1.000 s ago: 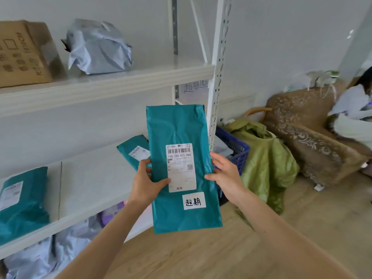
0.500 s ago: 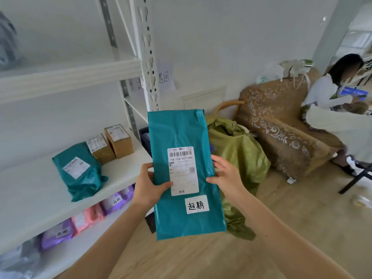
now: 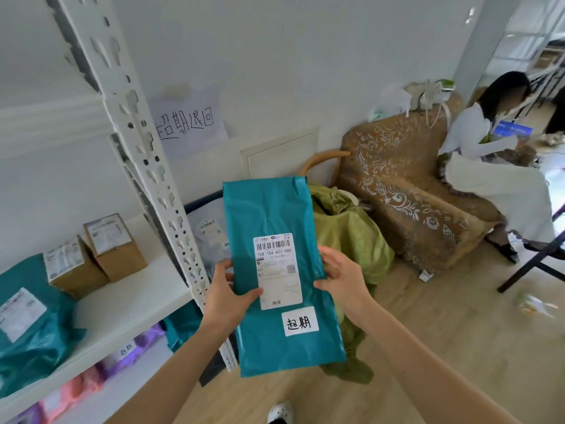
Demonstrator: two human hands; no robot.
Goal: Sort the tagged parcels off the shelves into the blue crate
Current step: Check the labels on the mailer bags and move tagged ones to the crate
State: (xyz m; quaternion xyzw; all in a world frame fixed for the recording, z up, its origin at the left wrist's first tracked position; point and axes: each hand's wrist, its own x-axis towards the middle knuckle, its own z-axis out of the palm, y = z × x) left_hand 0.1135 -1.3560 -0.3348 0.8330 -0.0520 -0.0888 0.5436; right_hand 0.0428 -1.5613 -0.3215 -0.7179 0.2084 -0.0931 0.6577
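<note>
You hold the teal parcel (image 3: 269,215) upright in the air in front of you, its printed side facing you. Your left grip (image 3: 227,296) pinches its left edge, thumb laid across the corner of the shipping label (image 3: 278,270), the other fingers hidden behind. Your right grip (image 3: 342,278) curls round the right edge at about the same height. A white handwritten tag (image 3: 299,321) sits just below the label.

Behind the parcel, to its left, the dark rim of the blue crate (image 3: 200,202) shows past the white shelf upright (image 3: 153,166), with a pale grey parcel (image 3: 211,231) lying inside it. On the shelf board (image 3: 128,301) at your left stand two cardboard boxes (image 3: 114,246) side by side, with another teal bag (image 3: 27,316) near them. An olive sack (image 3: 345,234) slumps on the floor just right of your parcel, beside a brown patterned armchair (image 3: 406,194).
</note>
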